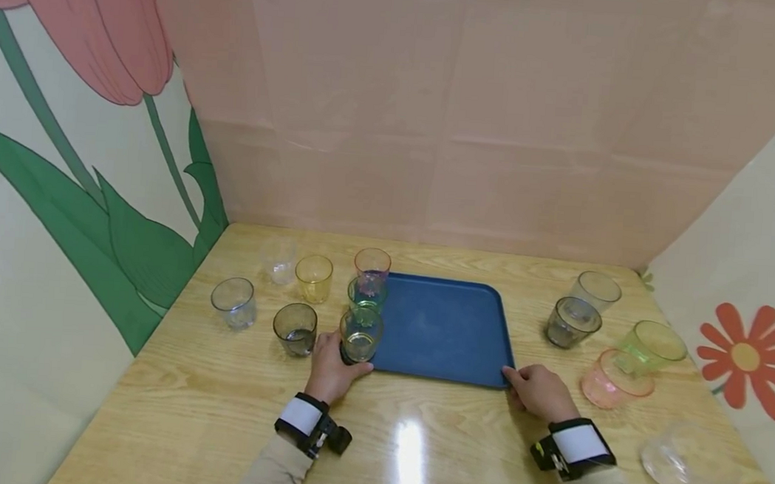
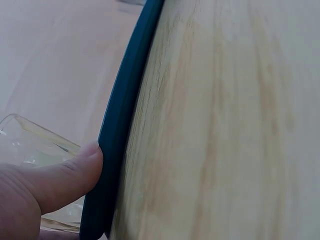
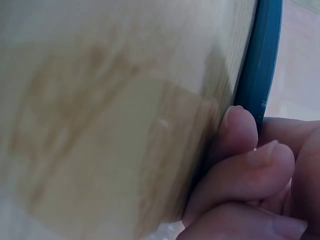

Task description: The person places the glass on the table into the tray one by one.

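A blue rectangular tray (image 1: 442, 330) lies on the wooden table, with three tinted glasses in a row along its left side. Nearest is a pale yellowish glass (image 1: 360, 336), behind it a green glass (image 1: 366, 296), and farthest a pink glass (image 1: 373, 262). My left hand (image 1: 332, 368) grips the tray's front left corner beside the yellowish glass. In the left wrist view the thumb (image 2: 75, 175) lies against the tray's edge. My right hand (image 1: 541, 392) pinches the front right corner, the other fingers (image 3: 245, 175) curled below the rim.
Left of the tray stand a dark grey glass (image 1: 297, 330), a yellow glass (image 1: 315, 278) and clear ones. On the right are a smoky glass (image 1: 572, 324), a green glass (image 1: 653, 347), a pink glass (image 1: 612, 381) and a clear glass (image 1: 670, 463). A draped wall (image 1: 434, 126) closes the back.
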